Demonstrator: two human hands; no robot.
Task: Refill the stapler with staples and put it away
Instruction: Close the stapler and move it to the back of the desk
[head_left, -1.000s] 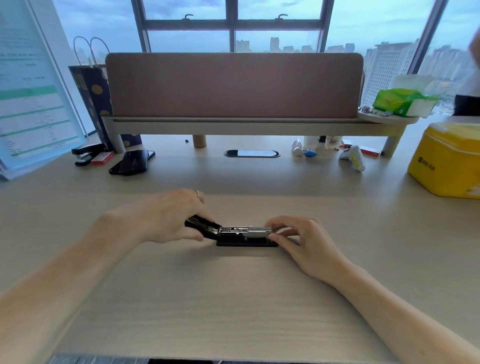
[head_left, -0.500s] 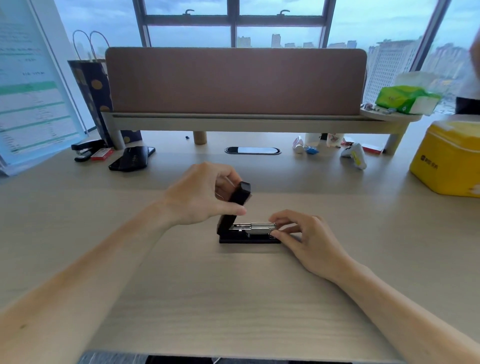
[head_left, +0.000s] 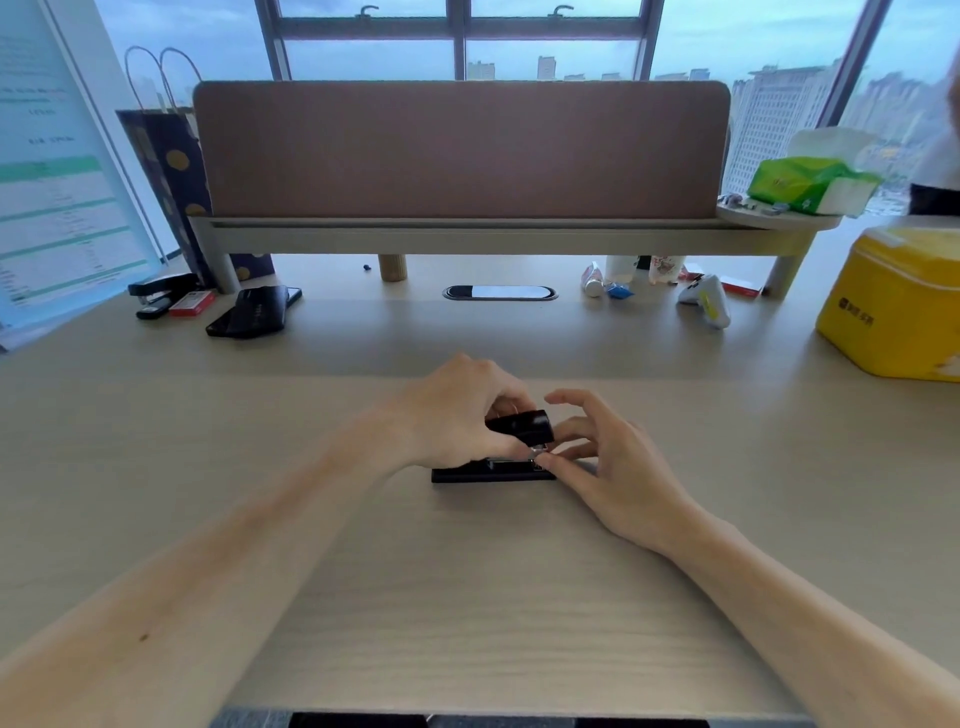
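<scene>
A black stapler (head_left: 488, 474) lies on the light wooden desk (head_left: 467, 597), its base flat and its front end pointing right. My left hand (head_left: 457, 415) grips the black top cover (head_left: 524, 426), which is tilted down over the metal magazine, a small gap still showing at the front. My right hand (head_left: 608, 467) rests at the stapler's front end, thumb and forefinger touching the magazine tip, the other fingers spread. A red staple box (head_left: 191, 302) lies far left at the back.
A second black stapler (head_left: 158, 292) and a black pouch (head_left: 257, 310) lie back left beside a dotted bag (head_left: 171, 171). A brown divider (head_left: 462, 150) stands on a shelf riser. A yellow tin (head_left: 898, 306), game controller (head_left: 705, 301) and green tissue pack (head_left: 810, 184) sit right.
My left hand has swung the stapler's top cover from flat open on the left, through upright, down over the magazine. My right hand stayed at the front end and spread its fingers.
</scene>
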